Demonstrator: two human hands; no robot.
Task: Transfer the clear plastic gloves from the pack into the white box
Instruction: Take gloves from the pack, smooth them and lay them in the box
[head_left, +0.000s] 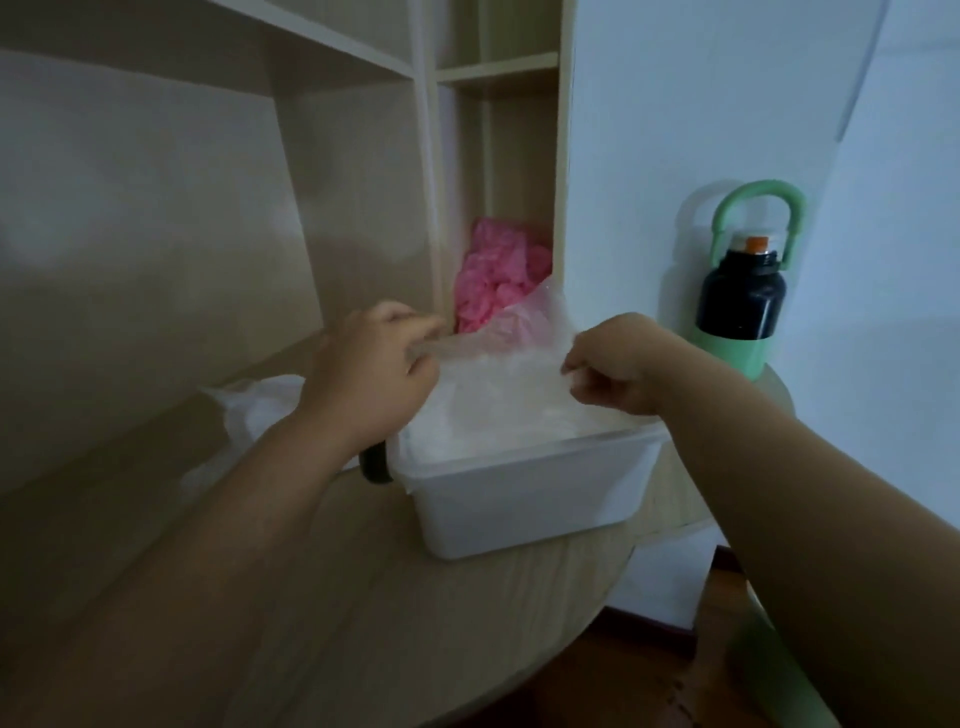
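While the white box (524, 499) is sitting near the round table's (363, 623) right edge, the left hand (374, 374) and right hand (618, 364) are pinching the clear plastic gloves (498, 374) above it (pink bundle (498, 275) behind, bottle (743, 296) far right).

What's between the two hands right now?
In the head view, a bunch of clear plastic gloves spans the gap: the left hand and the right hand each pinch an edge, holding it above the open white box.
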